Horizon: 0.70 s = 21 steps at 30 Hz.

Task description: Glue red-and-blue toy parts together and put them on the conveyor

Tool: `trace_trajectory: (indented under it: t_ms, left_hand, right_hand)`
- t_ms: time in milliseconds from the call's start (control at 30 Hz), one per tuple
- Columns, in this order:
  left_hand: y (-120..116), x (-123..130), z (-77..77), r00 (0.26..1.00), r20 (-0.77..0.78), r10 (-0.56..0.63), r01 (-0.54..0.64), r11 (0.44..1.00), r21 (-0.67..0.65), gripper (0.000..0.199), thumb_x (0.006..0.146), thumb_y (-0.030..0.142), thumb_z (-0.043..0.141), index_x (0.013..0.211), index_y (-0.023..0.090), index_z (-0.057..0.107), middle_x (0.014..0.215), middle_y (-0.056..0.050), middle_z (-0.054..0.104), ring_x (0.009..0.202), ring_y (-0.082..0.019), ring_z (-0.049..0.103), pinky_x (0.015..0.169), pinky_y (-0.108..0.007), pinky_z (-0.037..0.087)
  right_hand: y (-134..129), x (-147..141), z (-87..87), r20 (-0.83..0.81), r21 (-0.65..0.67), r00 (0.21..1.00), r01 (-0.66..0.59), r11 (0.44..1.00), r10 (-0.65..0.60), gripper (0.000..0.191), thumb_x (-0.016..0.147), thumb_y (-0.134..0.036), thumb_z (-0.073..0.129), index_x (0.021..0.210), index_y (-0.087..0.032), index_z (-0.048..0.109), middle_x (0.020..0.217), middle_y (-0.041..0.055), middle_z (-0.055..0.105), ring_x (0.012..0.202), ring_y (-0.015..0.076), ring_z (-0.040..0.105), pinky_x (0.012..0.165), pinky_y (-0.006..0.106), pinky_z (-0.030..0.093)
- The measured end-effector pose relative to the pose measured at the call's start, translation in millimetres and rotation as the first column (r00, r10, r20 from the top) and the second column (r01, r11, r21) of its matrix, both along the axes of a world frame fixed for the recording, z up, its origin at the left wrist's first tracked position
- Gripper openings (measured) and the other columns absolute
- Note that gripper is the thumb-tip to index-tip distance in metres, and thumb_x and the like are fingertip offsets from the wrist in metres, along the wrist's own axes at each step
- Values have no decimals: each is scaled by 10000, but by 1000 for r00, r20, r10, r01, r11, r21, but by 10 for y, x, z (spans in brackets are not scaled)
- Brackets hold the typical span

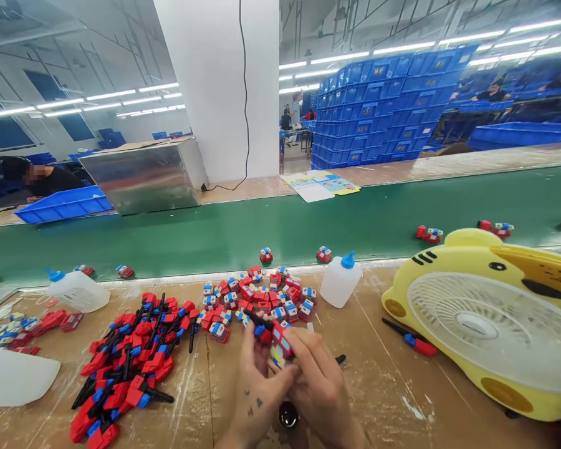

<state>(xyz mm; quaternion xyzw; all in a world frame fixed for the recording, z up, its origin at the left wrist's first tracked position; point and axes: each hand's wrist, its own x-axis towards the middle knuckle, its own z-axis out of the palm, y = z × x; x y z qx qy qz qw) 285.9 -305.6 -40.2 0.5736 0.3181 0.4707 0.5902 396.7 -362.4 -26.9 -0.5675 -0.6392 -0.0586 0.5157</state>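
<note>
Fingers: both hands' (pixel 287 368) curled closed around a red-blue toy piece (pixel 280 344)
Surface (pixel 374 374): strewn with red parts (pixel 135 355)

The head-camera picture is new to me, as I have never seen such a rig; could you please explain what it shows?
There is no robot here: one camera, worn on a person's head, looks forward and down. The person's bare left hand and right hand together hold a small red plastic toy piece with a black rod attached. On the brown work surface lie a pile of red, blue and black plastic parts, a pile of red, white and blue plastic blocks, translucent white plastic bottles and a yellow animal-shaped fan. Beyond runs a green belt-like strip.
</note>
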Motion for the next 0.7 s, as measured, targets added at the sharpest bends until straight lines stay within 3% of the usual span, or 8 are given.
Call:
trace_trajectory:
  t_ms: [67,167,267,333,400,533,633,700]
  left_hand:
    - [229,202,146,996,-27,83,-82,996,29,826,742,382,783,1421,203,348,1305,-154,609,1248,-280,587,1036,-402,499]
    - [778,381,390,977,-207,47,-22,993,120,657,801,352,688,1357,178,384,1189,-119,665,1092,-228,670,940,-336,541]
    - [1519,416,527,903,-420,96,-15,982,191,583,824,325,654,1325,157,408,1079,-84,684,967,-204,693,839,-304,559]
    - [2043,413,552,835,-531,144,-29,975,219,577,801,309,704,1296,154,451,1032,-66,680,953,-212,676,850,-331,549]
    - [2516,422,549,727,-667,163,8,970,245,510,822,312,723,1258,152,512,1051,-68,669,973,-221,655,879,-381,538]
    - [3165,450,510,426,-898,111,163,967,196,320,940,331,631,1207,157,595,1176,-83,635,1008,-223,645,866,-429,551]
    - [3388,430,431,216,-974,65,219,969,113,318,944,332,630,1212,163,602,1202,-85,632,1025,-226,648,861,-422,562]
    - [3438,404,352,129,-990,50,239,968,80,324,943,331,634,1219,165,599,1205,-85,631,1025,-226,650,855,-418,566]
  right_hand:
    - [224,22,166,5,21,1000,27,999,-27,522,889,-105,574,1384,-258,511,1128,118,701,1060,302,658,917,490,570]
    - [383,379,467,13,-2,998,59,998,-59,450,868,-210,637,1308,-278,579,1140,90,701,1063,297,660,927,463,573]
    - [495,1168,788,-97,12,958,272,962,-270,347,930,-325,579,1268,-249,571,1187,121,658,1110,312,622,974,510,518]
    - [702,1768,954,-268,-21,815,529,848,-514,352,1024,-356,378,1308,-196,512,1145,154,632,1083,301,620,931,518,520]
    - [1016,2244,1031,-283,-122,777,552,825,-562,313,1009,-357,476,1238,-163,568,1107,131,656,977,267,659,863,478,554]
    - [1554,2580,879,-233,-314,802,473,823,-550,305,957,-332,629,1223,-185,604,1225,82,641,996,227,665,835,429,576]
    - [1670,2550,610,-200,-438,816,421,794,-543,289,957,-322,631,1220,-204,612,1239,77,637,1025,238,661,840,416,576]
    - [1685,2560,446,-182,-517,816,394,760,-548,283,958,-321,629,1214,-200,615,1227,78,642,1010,232,665,831,411,579]
